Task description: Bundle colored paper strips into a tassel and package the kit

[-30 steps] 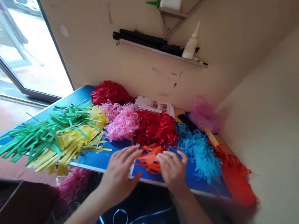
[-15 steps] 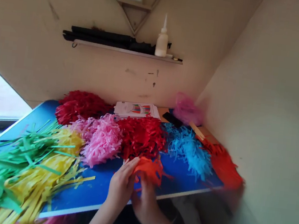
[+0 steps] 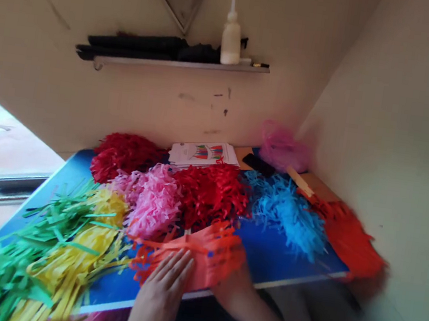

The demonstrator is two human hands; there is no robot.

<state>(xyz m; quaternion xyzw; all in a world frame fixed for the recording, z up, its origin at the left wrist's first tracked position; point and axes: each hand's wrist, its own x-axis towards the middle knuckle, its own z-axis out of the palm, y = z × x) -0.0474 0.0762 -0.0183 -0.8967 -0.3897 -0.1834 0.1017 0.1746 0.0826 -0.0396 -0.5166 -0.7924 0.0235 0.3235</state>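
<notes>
An orange-red fringed paper piece (image 3: 202, 269) lies spread near the front edge of the blue table (image 3: 266, 246). My left hand (image 3: 166, 286) rests flat on its left part, fingers stretched out. Under the right part of the paper is my right hand (image 3: 235, 289), its fingers hidden by the fringe and blurred. Just behind the paper are a pink fringed bunch (image 3: 156, 200) and a dark red one (image 3: 212, 192).
Green strips (image 3: 16, 250) and yellow strips (image 3: 68, 252) cover the left side. Blue fringe (image 3: 290, 212), a black phone (image 3: 258, 163), printed sheets (image 3: 203, 154), a pink bag (image 3: 283, 148) and more orange paper (image 3: 354, 239) lie right and back. A shelf (image 3: 172, 64) holds a bottle (image 3: 230, 41).
The orange-red paper, bunched between both hands before, is now spread wider on the table. My left hand has come down flat on it, and my right hand has moved right. The view has shifted.
</notes>
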